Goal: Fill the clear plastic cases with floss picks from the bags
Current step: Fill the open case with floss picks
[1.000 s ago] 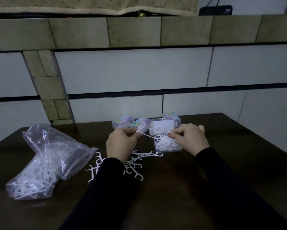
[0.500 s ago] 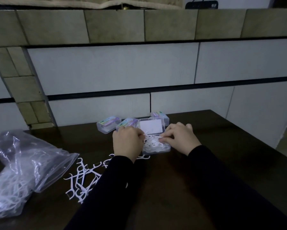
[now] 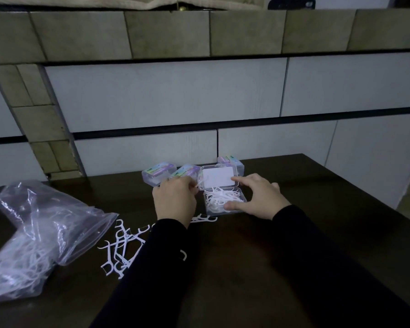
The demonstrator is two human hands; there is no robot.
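While picks fill it, the open case (image 3: 224,200) sits between both hands

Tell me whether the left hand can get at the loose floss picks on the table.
Probably yes: the loose floss picks lie uncovered beside the left forearm, just behind the left hand.
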